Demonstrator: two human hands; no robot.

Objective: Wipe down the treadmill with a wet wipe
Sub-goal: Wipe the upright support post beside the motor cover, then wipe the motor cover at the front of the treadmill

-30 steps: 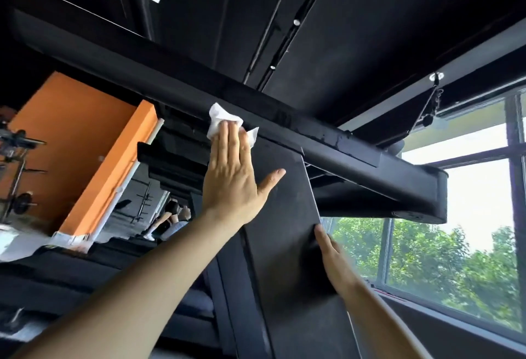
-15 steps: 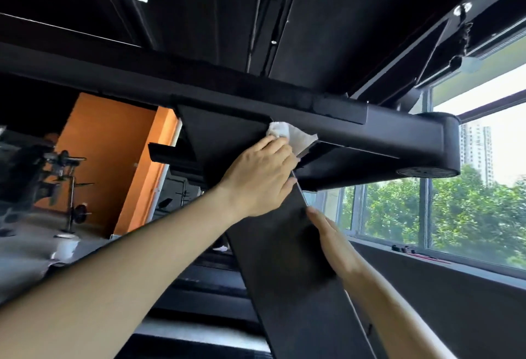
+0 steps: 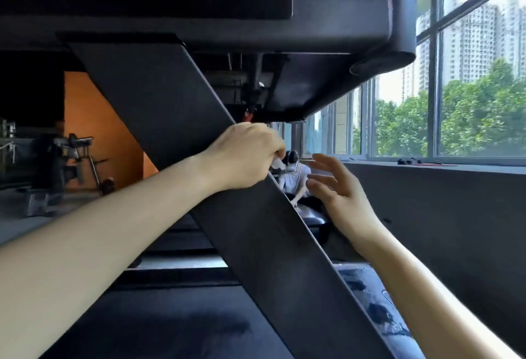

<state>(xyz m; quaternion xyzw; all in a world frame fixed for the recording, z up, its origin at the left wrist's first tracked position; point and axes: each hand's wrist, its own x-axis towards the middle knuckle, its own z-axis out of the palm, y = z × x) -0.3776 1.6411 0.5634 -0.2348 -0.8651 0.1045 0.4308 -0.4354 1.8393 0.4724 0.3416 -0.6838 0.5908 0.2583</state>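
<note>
- Your left hand grasps the wet wipe — only a small white corner shows — at the right edge of the treadmill upright.
- Your right hand is released, fingers spread, just beside it.

Bright daylight comes in through the windows on the right, and the sky outside is washed out white. The black treadmill post looks dark with a soft shine. Far things look fuzzy. Lines bend near the edges.

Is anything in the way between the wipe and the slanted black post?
Nothing visible. The left hand grips the wipe right at the edge of the post. The right hand is open beside it, apart.
</note>
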